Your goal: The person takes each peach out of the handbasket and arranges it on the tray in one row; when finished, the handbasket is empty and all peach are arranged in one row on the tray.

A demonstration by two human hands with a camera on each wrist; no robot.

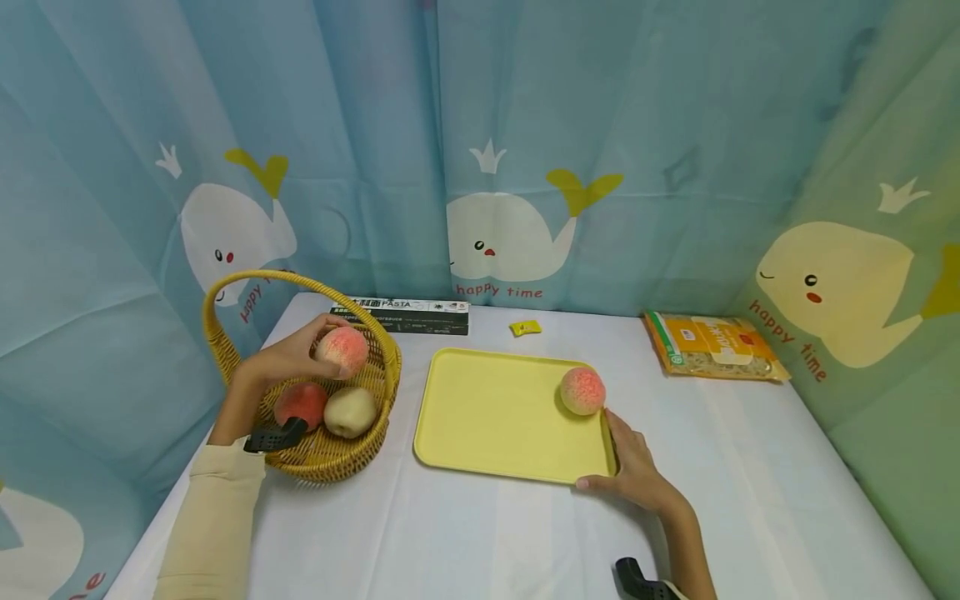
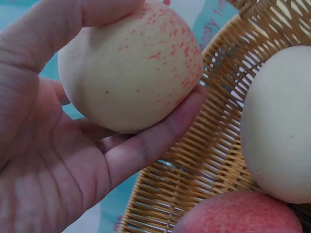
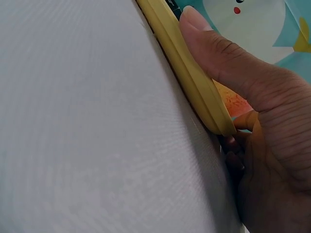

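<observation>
Over the wicker basket (image 1: 330,464), my left hand (image 1: 288,357) grips a pink-and-cream peach (image 1: 343,351). The left wrist view shows the thumb on one side of this peach (image 2: 131,73) and fingers curled beneath it. Below it in the basket lie a red fruit (image 1: 302,405) and a pale, cream-coloured fruit (image 1: 350,413). My right hand (image 1: 636,468) holds the near right corner of the yellow tray (image 1: 487,417), its thumb on the near edge and its fingers along the right side. Another pink peach (image 1: 582,391) sits on the tray's right part.
A dark pasta box (image 1: 405,317) lies behind the basket, whose tall arched handle (image 1: 300,277) stands up. A small yellow packet (image 1: 525,327) is behind the tray. At the back right lies an orange food bag (image 1: 716,346). Curtains (image 1: 375,167) enclose the white-covered table (image 1: 450,533).
</observation>
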